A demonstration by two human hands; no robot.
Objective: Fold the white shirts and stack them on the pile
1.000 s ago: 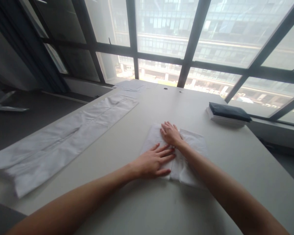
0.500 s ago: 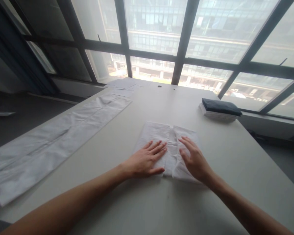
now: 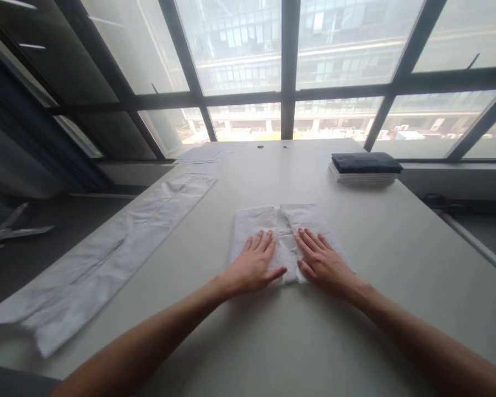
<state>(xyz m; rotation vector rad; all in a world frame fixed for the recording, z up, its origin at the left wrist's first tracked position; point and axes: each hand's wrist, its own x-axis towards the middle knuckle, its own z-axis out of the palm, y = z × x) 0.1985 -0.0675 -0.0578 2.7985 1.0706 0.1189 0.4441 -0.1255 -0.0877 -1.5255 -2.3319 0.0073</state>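
Observation:
A folded white cloth (image 3: 273, 220) lies on the pale table (image 3: 388, 259) in front of me. My left hand (image 3: 254, 264) rests flat on its near left part, fingers stretched out. On the near right part my right hand (image 3: 320, 263) lies flat too, fingers spread. Both palms press down on the cloth and hold nothing. A seam or fold runs between the two hands.
A long white cloth (image 3: 107, 253) stretches along the table's left side. A stack of folded white cloths topped by a dark one (image 3: 366, 167) sits at the far right. Flat white sheets (image 3: 209, 153) lie at the far edge, under big windows.
My right hand drew back from the far part of the cloth to its near right part, beside the left hand. The view swung slightly.

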